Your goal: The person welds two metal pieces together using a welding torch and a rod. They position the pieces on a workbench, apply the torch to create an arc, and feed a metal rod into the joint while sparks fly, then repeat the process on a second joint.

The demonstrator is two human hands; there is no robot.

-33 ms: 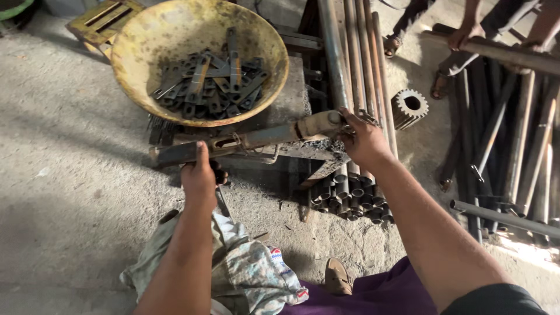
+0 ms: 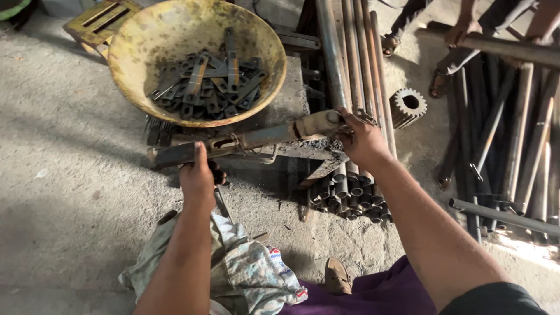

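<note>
A long rusty metal bar [image 2: 262, 139] lies across a dark metal block [image 2: 291, 105] in front of me. My left hand [image 2: 198, 178] grips the bar near its flat left end. My right hand [image 2: 363, 139] is closed around its thicker, rounded right end, just over a bundle of steel pipes [image 2: 350, 192]. Behind the bar, a wide yellow pan [image 2: 140, 35] holds several flat dark metal strips [image 2: 204, 81].
A toothed gear [image 2: 407, 107] lies on the concrete floor to the right of the pipes. More long rods and tubes [image 2: 507, 146] lie at the right. Other people's feet [image 2: 440, 81] stand at the top right. A patterned cloth [image 2: 245, 268] covers my lap.
</note>
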